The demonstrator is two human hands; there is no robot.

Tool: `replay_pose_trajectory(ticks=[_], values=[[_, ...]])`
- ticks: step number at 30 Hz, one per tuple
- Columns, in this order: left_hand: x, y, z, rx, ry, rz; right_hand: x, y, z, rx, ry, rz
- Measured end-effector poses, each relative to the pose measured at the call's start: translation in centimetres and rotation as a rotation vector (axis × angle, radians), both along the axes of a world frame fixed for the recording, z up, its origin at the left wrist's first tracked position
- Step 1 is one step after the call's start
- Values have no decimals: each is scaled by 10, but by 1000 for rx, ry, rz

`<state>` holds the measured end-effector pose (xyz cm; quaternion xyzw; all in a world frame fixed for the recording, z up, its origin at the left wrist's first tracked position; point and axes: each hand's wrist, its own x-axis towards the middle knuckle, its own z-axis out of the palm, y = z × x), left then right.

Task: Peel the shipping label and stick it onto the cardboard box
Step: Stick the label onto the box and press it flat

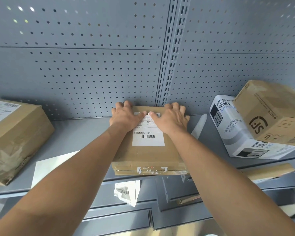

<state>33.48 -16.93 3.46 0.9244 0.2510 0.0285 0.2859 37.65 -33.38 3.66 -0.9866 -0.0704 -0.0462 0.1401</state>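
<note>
Pressing flat on the shipping label (148, 133), both hands lie open, gripping nothing — the left hand (124, 116) at the label's 10 o'clock corner, the right hand (171, 119) at 2 o'clock, thumbs nearly meeting. The label sits atop the cardboard box (150, 154), mid-shelf (78, 133) against the pegboard (92, 74).

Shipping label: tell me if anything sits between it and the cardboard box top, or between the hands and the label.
Nothing visible does. The shipping label lies flat on top of the cardboard box. The left hand and right hand rest directly on its upper corners, thumbs pressing its top edge.
</note>
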Motion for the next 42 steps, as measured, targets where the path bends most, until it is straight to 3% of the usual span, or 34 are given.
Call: replay_pose_trajectory(ticks=[24, 32, 36, 42], values=[[-2, 7, -3, 8, -47, -67, 5, -17, 9, 191, 69, 51], [-20, -2, 22, 234, -165, -122, 12, -84, 11, 246, -241, 26], [-25, -23, 24, 233, -234, -220, 26, -118, 0, 199, -141, -78], [-30, -60, 31, 243, -267, -445, 41, -150, -26, 85, 195, -201]])
